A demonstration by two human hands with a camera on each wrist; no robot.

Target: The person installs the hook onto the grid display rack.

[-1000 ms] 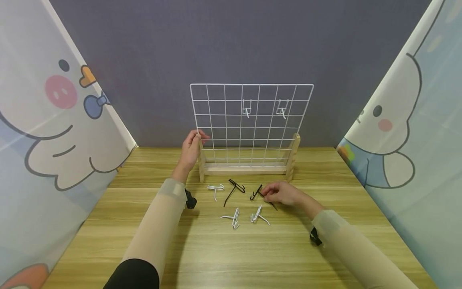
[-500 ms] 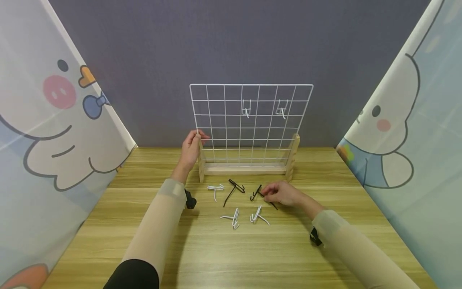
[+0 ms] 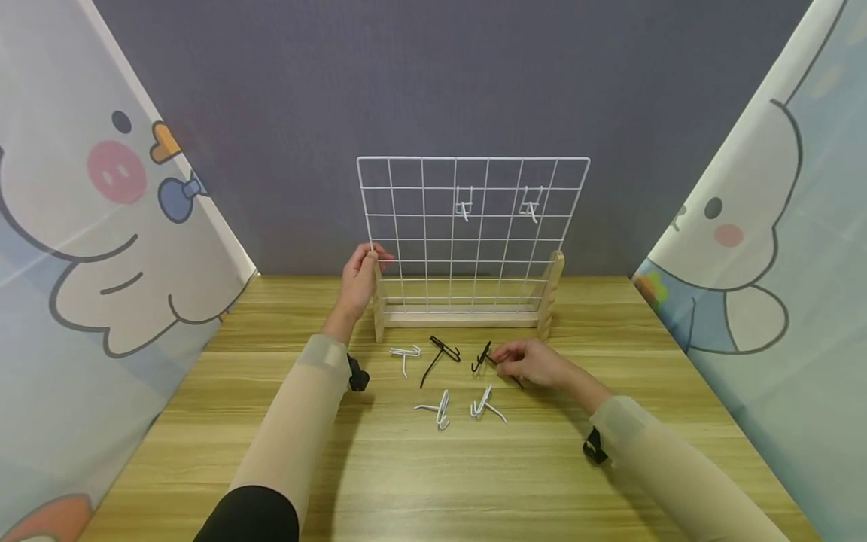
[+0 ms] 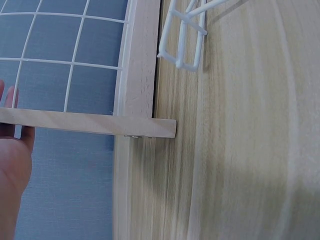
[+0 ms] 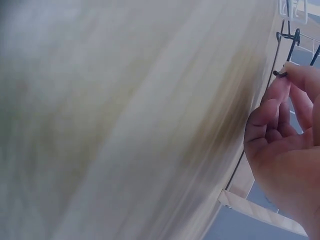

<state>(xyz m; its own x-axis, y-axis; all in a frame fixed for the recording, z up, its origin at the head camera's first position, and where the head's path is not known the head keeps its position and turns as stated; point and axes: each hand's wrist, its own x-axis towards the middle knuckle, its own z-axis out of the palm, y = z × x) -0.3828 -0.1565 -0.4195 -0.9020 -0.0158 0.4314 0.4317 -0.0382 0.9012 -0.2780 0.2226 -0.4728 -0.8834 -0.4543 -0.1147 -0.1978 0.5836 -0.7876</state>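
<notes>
My left hand (image 3: 359,278) grips the left wooden upright (image 4: 85,121) of a stand that holds a white wire grid panel (image 3: 472,158). Thumb and fingers lie on either side of that upright. With thumb and fingertips, my right hand (image 3: 533,363) pinches the stem of a black metal hook (image 3: 482,357) low over the table, and its bent tip (image 5: 280,74) shows beside the thumb in the right wrist view. Part of this stem is hidden behind the fingers. Another black hook (image 3: 443,349) lies to its left.
White hooks lie on the wooden table (image 3: 433,482): one at left (image 3: 405,352), one in front (image 3: 442,409), one at right (image 3: 482,402). Two more white hooks, left (image 3: 463,207) and right (image 3: 530,207), hang on the grid. A grey wall (image 3: 271,113) stands behind.
The black hook in my right hand has risen slightly and shifted a little to the right with the fingers. My left hand stays on the upright.
</notes>
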